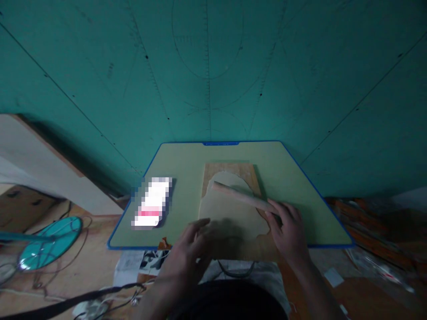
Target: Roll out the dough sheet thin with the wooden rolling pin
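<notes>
A thin sheet of rolled dough [230, 211] covers much of a wooden board [230, 168]. My right hand [287, 226] is closed round the right end of a wooden rolling pin [242, 195], which slants up to the left across the dough. Near the dough's lower left edge is my left hand [193, 242], its fingers bent and somewhat blurred; whether they touch the dough or hold anything cannot be made out.
The board rests on a pale green table [187, 155] with a blue rim. A blurred-out phone-like object [153, 202] lies on its left side. Lower left are a teal round base [51, 243] and cables. A green marked wall [213, 89] stands behind.
</notes>
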A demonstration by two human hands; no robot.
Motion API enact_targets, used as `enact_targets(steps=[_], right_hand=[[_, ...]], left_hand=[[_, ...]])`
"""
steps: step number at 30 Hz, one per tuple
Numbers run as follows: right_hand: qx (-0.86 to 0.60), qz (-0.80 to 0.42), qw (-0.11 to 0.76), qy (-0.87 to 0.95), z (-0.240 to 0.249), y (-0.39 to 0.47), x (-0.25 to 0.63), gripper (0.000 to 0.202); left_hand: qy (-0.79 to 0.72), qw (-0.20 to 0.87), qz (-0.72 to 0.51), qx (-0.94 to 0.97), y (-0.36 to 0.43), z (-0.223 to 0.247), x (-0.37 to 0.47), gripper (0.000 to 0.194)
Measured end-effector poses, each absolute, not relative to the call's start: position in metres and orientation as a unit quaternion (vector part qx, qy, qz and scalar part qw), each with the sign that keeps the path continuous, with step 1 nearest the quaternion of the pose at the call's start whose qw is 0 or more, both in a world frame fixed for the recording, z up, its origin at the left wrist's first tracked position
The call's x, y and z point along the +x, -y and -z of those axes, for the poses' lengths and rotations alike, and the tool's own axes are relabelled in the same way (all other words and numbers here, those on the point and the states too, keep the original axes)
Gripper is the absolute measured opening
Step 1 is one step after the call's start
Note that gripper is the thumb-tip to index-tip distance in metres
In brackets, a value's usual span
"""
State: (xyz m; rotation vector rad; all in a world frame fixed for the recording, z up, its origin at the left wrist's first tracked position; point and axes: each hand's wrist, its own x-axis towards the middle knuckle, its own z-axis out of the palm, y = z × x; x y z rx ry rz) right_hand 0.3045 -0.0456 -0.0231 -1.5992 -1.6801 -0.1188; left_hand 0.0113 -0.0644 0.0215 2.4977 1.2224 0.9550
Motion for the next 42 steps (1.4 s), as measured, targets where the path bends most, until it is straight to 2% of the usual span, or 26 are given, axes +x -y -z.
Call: enact_targets(steps=[4, 9, 15, 20, 23, 27, 34, 37, 42], right_hand=[[-0.634, 0.058, 0.393, 0.664, 0.022, 0.046, 0.304, 0.040], [-0.634, 0.057, 0.392, 0.664, 0.022, 0.045, 0.304, 0.042], [-0.629, 0.060, 0.393, 0.668, 0.022, 0.045, 0.305, 0.042], [-0.625, 0.065, 0.391, 0.673, 0.021, 0.045, 0.306, 0.041], [-0.621, 0.068, 0.396, 0.673, 0.022, 0.045, 0.306, 0.038], [-0.622, 0.066, 0.393, 0.674, 0.024, 0.045, 0.306, 0.037], [-0.615, 0.077, 0.389, 0.681, 0.023, 0.045, 0.307, 0.037], [-0.615, 0.077, 0.388, 0.682, 0.022, 0.045, 0.307, 0.039], [-0.623, 0.067, 0.388, 0.676, 0.023, 0.044, 0.306, 0.039]], left_hand=[[-0.497, 0.062, -0.446, 0.742, 0.044, -0.036, 0.003, 0.028], [-0.499, 0.055, -0.466, 0.729, 0.032, -0.044, 0.001, 0.030], [-0.507, 0.096, -0.446, 0.731, 0.033, -0.037, -0.003, 0.028], [-0.525, 0.118, -0.438, 0.720, 0.032, -0.035, -0.015, 0.016], [-0.547, 0.134, -0.360, 0.744, 0.035, -0.034, -0.021, 0.022], [-0.561, 0.092, -0.218, 0.793, 0.044, -0.028, -0.024, 0.035], [-0.562, 0.067, -0.121, 0.816, 0.053, -0.017, -0.022, 0.039], [-0.554, 0.073, -0.130, 0.819, 0.050, -0.020, -0.024, 0.036], [-0.582, 0.088, -0.245, 0.770, 0.046, -0.031, -0.039, 0.032]])
